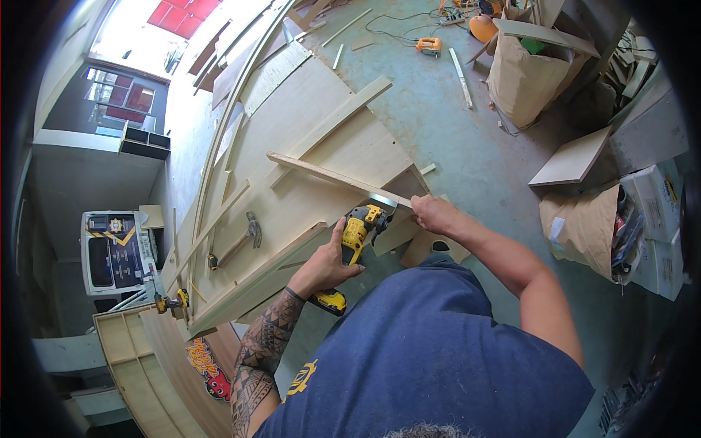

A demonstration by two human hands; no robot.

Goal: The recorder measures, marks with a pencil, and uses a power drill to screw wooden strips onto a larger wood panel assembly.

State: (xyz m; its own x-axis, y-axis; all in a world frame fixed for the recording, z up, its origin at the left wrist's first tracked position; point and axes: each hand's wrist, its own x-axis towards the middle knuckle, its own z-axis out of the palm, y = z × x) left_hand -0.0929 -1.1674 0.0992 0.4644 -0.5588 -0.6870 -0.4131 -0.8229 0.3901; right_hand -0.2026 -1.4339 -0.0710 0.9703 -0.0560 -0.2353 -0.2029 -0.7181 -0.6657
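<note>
In the head view, the left hand (321, 266) is wrapped tight around the body of a yellow and black power tool (354, 244), whose working head points up and away from the hand toward the near end of a long thin wooden strip (332, 177). The right hand (431, 214) is closed on that near end of the strip, fingers pinching it just beside the tool's head, while the rest of the strip runs off to the far left over a large plywood panel (314, 139). Beyond the left hand, further out on the panel, lies a hammer (237, 244), well apart from both hands. To the far side of the right hand stand a brown paper sack (520, 77) and, on the floor (453, 139), an orange saw (428, 46) with its cord. The tool's blade is hard to make out, so it may or may not be touching the wood. The risk I see is the right fingers sitting so near the cutting end: if the strip flexes or the tool skips, it could nick them, and the unsupported strip could chatter or split.
</note>
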